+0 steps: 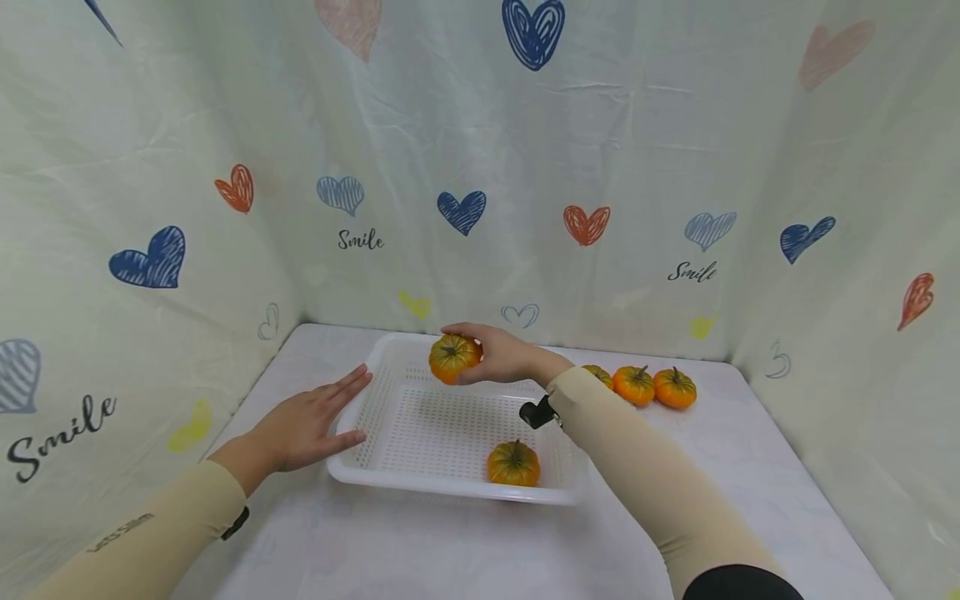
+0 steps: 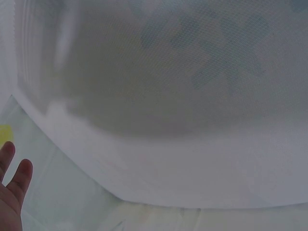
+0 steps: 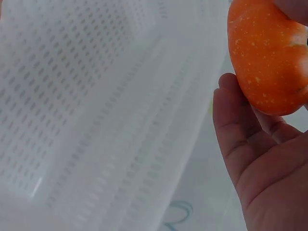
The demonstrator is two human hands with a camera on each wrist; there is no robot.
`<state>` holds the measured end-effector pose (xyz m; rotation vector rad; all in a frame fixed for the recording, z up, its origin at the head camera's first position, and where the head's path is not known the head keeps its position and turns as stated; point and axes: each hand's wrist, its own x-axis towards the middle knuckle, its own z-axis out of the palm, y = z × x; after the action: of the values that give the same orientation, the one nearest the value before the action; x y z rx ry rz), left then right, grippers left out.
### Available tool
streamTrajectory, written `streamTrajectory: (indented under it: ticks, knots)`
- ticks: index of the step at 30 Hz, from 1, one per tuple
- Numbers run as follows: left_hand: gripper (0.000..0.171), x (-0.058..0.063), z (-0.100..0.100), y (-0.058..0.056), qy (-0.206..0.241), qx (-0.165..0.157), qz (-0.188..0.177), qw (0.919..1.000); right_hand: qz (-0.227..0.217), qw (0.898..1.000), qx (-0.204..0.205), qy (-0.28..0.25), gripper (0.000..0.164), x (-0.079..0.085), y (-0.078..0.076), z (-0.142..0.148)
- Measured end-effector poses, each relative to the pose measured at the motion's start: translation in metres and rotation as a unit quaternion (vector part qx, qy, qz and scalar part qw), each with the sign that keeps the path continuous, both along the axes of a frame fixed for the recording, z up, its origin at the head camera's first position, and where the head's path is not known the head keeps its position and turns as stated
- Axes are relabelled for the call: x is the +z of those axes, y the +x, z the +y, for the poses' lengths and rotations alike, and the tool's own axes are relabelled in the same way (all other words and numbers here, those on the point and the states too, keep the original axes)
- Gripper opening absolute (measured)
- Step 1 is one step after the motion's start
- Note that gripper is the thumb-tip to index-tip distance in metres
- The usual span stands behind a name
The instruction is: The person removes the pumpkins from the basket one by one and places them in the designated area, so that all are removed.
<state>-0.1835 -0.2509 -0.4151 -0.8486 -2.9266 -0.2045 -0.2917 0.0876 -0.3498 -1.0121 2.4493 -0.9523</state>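
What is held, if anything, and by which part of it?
The right hand grips a pumpkin by its rounded sides; the left hand, spread at the basket, grips nothing.

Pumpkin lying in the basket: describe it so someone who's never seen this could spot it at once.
Find the white table, then the white perforated basket. By its near rim, right of middle, lies an orange pumpkin with a greenish top. It alone lies loose in the basket: the right hand grips another pumpkin, and the other pumpkins sit outside, to the right.
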Motion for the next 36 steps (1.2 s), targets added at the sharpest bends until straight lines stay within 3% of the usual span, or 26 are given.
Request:
streamTrajectory:
  ticks: [7, 17, 36]
  knots:
    - [0.084, -0.001, -0.002, 0.000, 0.000, -0.005, 0.006, 1.0000, 0.007, 0.999, -0.035, -0.019, 0.078, 0.010, -0.003, 0.034]
    - [0.084, -0.003, -0.003, 0.002, 0.012, -0.006, 0.015, 0.9998, 0.006, 0.997, -0.070, -0.035, 0.078, 0.009, -0.002, 0.071]
    - [0.085, -0.003, -0.001, 0.000, 0.005, 0.001, 0.005, 1.0000, 0.017, 0.989, -0.144, -0.034, 0.080, 0.006, 0.026, 0.156]
